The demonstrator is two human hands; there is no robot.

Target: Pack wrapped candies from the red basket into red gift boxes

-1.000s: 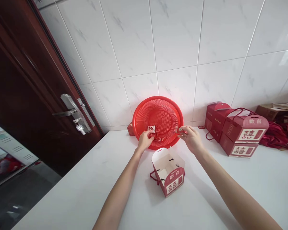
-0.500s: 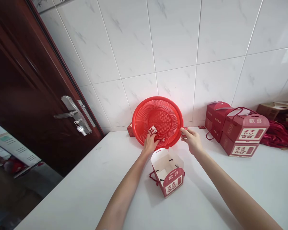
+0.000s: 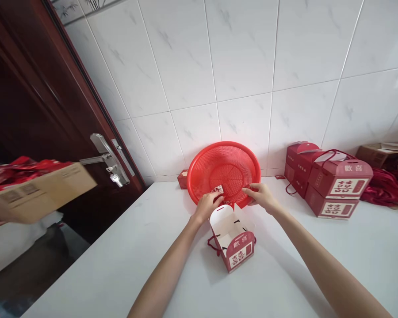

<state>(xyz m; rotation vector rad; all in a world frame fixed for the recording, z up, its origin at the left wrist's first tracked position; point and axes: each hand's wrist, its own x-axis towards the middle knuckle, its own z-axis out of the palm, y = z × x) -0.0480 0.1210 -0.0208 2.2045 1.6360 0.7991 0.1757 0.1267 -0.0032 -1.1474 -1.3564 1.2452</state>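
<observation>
A red plastic basket [image 3: 223, 154] leans toward the tiled wall, tilted toward me. My left hand [image 3: 208, 206] is at its lower left rim, closed around small red-and-white packets [image 3: 218, 189] whose outline is partly hidden. At the basket's right side is my right hand [image 3: 259, 197], thumb and fingers bent near the rim; whether it pinches anything is too small to tell. In front of the basket stands an open red box [image 3: 240, 258] with raised flaps, a white inside and a dark red cord. No contents show in it.
Closed red boxes [image 3: 343, 187] are stacked at the right, beside red cloth [image 3: 381, 187] and a brown carton [image 3: 374, 154]. A small red box [image 3: 182, 179] sits left of the basket. At far left, a carton of red packets [image 3: 43, 194] is near the door [image 3: 53, 88].
The basket has tipped lower and moved slightly right. My left hand has drawn down toward the open box, while my right hand has shifted slightly down. A carton of red packets has appeared at far left.
</observation>
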